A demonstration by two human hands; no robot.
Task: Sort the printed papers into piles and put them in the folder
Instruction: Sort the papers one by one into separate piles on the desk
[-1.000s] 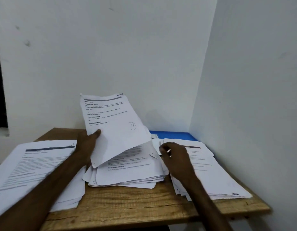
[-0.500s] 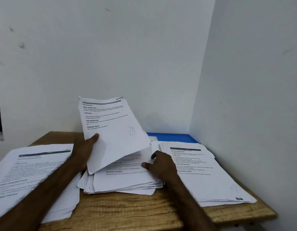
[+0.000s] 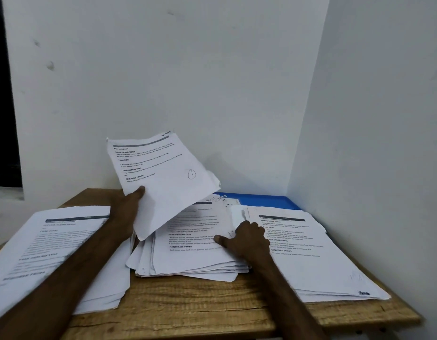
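My left hand [image 3: 128, 208] grips a small sheaf of printed papers [image 3: 163, 182] by its left edge and holds it tilted up over the middle pile [image 3: 190, 256]. My right hand [image 3: 244, 238] lies on the right edge of that middle pile, thumb pressed on the top sheet, fingers curled at its edge. A second pile [image 3: 53, 253] lies at the left under my left forearm. A third pile [image 3: 308, 253] lies at the right. The blue folder [image 3: 264, 201] lies flat at the back, mostly covered by the piles.
All of it rests on a small wooden table [image 3: 188, 305] pushed into a corner of white walls [image 3: 359, 119]. The right pile reaches the table's right edge, and the left pile overhangs the left edge. A dark opening [image 3: 1, 94] is at far left.
My right hand has slid left from the right pile onto the middle pile's right edge. The left hand keeps the lifted sheaf in about the same place.
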